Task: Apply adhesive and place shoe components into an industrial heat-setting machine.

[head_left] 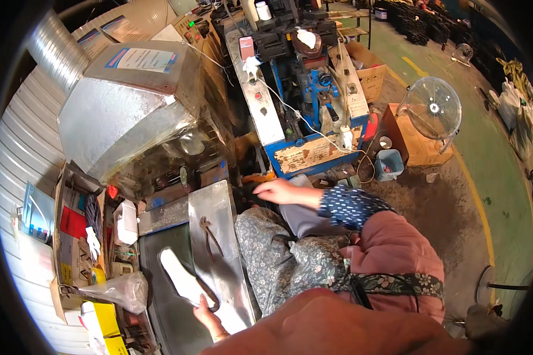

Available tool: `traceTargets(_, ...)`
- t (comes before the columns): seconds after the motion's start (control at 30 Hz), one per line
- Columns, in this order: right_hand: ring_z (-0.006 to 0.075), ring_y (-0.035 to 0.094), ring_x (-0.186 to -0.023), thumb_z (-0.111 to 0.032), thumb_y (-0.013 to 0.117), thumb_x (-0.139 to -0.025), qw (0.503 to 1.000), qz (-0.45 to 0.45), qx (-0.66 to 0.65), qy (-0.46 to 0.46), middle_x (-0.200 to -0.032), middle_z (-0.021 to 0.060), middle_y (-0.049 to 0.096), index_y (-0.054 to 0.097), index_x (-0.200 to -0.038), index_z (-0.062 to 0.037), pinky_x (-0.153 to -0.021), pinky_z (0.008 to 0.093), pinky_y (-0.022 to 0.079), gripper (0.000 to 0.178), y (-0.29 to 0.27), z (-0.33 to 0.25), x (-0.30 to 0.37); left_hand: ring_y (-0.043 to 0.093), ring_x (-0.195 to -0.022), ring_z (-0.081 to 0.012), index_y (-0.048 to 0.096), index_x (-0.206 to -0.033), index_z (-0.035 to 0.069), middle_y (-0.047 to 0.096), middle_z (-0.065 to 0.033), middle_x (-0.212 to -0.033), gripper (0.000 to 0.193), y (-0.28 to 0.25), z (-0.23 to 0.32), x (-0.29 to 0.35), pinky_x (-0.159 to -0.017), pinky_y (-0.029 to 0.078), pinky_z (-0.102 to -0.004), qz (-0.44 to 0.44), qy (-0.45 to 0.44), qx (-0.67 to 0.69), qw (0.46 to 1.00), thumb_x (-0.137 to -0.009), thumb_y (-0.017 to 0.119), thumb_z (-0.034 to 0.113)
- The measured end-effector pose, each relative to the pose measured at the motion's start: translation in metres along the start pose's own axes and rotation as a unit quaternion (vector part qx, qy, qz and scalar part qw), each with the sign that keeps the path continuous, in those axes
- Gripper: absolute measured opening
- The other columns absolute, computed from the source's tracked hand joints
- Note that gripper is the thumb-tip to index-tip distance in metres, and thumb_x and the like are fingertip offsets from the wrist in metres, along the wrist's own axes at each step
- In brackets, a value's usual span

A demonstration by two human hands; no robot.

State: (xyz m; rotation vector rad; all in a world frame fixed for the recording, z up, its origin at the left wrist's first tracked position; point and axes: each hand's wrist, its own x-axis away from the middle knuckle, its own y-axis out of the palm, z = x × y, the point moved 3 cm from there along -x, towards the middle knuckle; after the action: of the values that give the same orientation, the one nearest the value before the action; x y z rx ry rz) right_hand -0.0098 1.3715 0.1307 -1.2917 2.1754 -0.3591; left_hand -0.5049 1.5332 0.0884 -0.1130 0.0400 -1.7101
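Apparently, the left hand [207,316] was clamped on the near end of a long white sole-shaped piece [182,275], above the left part of the metal tabletop [209,200]. This piece seemed light, smooth and somewhat flexible, so its near edge probably offered a safe hold. Pliers [206,231] lay farther. Whether the right hand [275,191], far and right, gripped something, I could not tell.

Pliers [206,232] lie on tabletop [210,200], right of shoe piece [179,273] in left hand [209,319]; bag [130,293] left of tabletop; machine [305,158] ahead; fan [434,108] on carton [423,152], right of machine.
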Motion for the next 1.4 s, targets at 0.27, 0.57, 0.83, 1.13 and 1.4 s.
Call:
traceTargets(0.27,0.0204,0.068,-0.082,-0.031,0.061,-0.094,0.986,0.011,-0.144,0.079,-0.095,0.0122,0.071,0.059,-0.122,-0.0057,-0.073,0.0309,0.053,0.037,0.036,-0.086,-0.049,0.068,-0.084,-0.0237,0.058,-0.108,-0.007,0.069,-0.0192,-0.089,0.065,0.171,0.073,0.083,-0.076,0.053,-0.0351,-0.384,0.077,-0.344,0.853,-0.068,0.085,0.036)
traceTargets(0.57,0.0275,0.070,-0.084,-0.030,0.060,-0.093,0.991,-0.070,-0.060,-0.096,-0.089,0.0129,0.071,0.068,-0.102,-0.0103,-0.071,0.0356,0.054,0.023,0.040,-0.085,-0.025,0.047,-0.122,-0.0213,0.024,-0.148,-0.003,0.042,-0.0163,-0.139,0.085,0.264,0.081,0.037,-0.099,0.042,-0.0290,-0.344,0.011,0.078,0.936,-0.077,0.071,-0.002)
traceTargets(0.83,0.0194,0.037,-0.135,-0.023,0.053,-0.099,0.900,-0.338,-0.269,0.060,-0.148,0.0134,0.039,0.031,-0.147,-0.0035,-0.114,0.0320,0.029,0.056,0.074,-0.025,-0.035,0.042,-0.128,-0.0241,0.023,-0.148,-0.005,0.036,-0.0187,-0.146,0.080,0.280,0.072,0.034,-0.103,0.040,-0.0322,-0.338,-0.061,0.109,0.933,-0.081,0.067,-0.004)
traceTargets(1.13,0.0225,0.053,-0.123,-0.022,0.052,-0.099,0.937,-0.295,-0.184,0.026,-0.131,0.0145,0.057,0.046,-0.137,-0.0022,-0.103,0.0323,0.041,0.043,0.082,-0.037,-0.035,0.052,-0.117,-0.0209,0.035,-0.140,-0.007,0.054,-0.0165,-0.129,0.066,0.276,0.057,0.009,-0.101,0.041,-0.0314,-0.313,0.045,-0.025,0.948,-0.086,0.068,0.008)
traceTargets(1.4,0.0202,0.061,-0.108,-0.016,0.056,-0.096,0.942,-0.230,-0.236,0.058,-0.117,0.0137,0.065,0.055,-0.127,-0.0028,-0.092,0.0321,0.048,0.034,0.081,-0.040,-0.011,0.052,-0.120,-0.0285,0.041,-0.133,-0.010,0.055,-0.0229,-0.127,0.058,0.281,0.071,0.037,-0.104,0.039,-0.0361,-0.233,0.246,-0.182,0.923,-0.084,0.067,0.008)
